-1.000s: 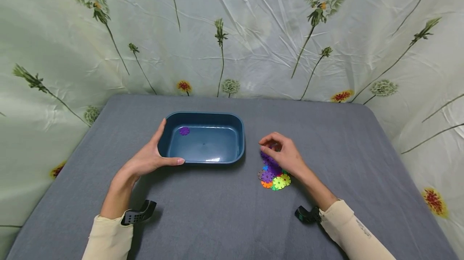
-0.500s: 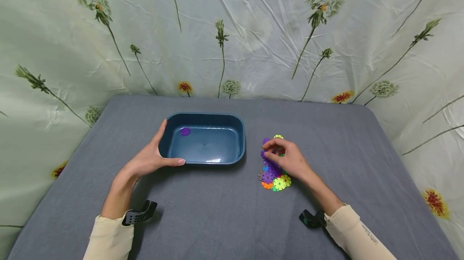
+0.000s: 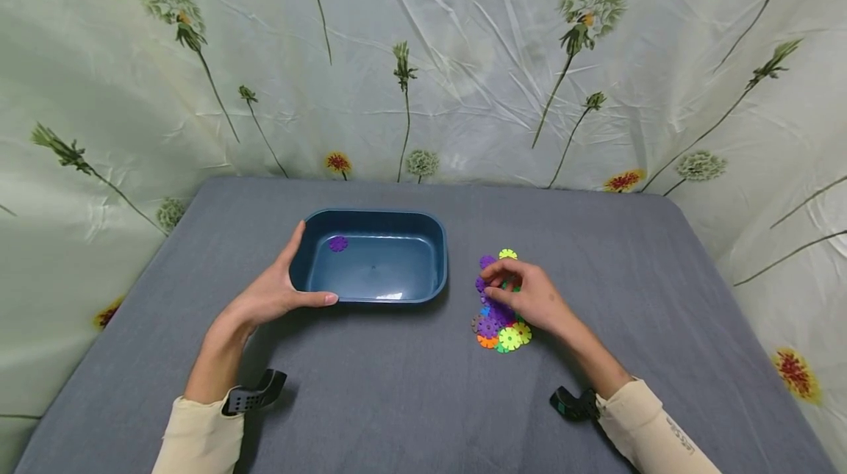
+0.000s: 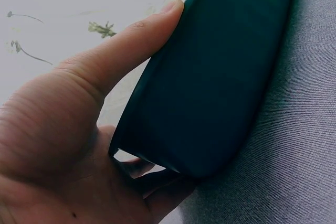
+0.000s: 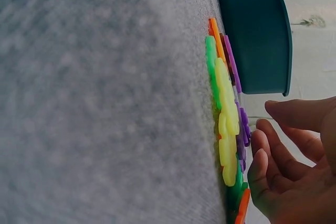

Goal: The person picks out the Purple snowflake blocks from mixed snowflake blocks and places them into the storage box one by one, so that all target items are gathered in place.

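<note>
My left hand (image 3: 271, 290) grips the left end of a blue plastic bin (image 3: 370, 272), thumb on the near rim and fingers around the far left corner. The left wrist view shows the thumb lying along the bin's rim (image 4: 149, 64). One purple notched disc (image 3: 338, 244) lies inside at the back left. My right hand (image 3: 536, 299) is over a pile of colourful notched plastic discs (image 3: 490, 325), partly covering it. Its thumb and forefinger stand apart with a gap between. In the right wrist view, the fingertips are right beside the purple discs (image 5: 244, 127).
The pile sits right of the bin on a grey cloth-covered table (image 3: 410, 393). Yellow-green discs (image 3: 510, 338) and an orange disc (image 3: 487, 342) show at its near end. A flower-printed curtain (image 3: 490, 92) hangs behind the table's far edge.
My right hand has drawn back slightly to the right and nearer, its thumb and forefinger parting. Discs at the pile's far end, one of them yellow-green, now show. The left hand keeps its grip.
</note>
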Demonstrator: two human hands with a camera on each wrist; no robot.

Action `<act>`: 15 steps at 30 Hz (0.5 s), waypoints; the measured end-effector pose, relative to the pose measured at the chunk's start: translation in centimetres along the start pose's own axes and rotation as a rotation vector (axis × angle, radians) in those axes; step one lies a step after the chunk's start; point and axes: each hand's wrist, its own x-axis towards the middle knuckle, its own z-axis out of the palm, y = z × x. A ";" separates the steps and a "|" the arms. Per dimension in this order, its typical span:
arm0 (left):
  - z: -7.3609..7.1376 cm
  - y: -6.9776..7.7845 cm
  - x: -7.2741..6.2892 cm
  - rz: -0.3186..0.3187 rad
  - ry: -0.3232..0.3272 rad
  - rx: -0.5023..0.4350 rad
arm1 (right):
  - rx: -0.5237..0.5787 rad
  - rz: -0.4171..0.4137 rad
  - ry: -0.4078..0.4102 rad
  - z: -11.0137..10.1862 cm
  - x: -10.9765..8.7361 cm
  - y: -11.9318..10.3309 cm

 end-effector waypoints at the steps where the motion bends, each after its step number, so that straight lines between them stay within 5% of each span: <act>1: 0.0 0.0 0.0 -0.003 0.000 0.001 | 0.004 0.004 -0.003 0.0 0.0 0.0; 15: 0.0 0.1 -0.1 0.000 0.000 -0.005 | 0.009 -0.017 -0.024 -0.4 -0.5 0.4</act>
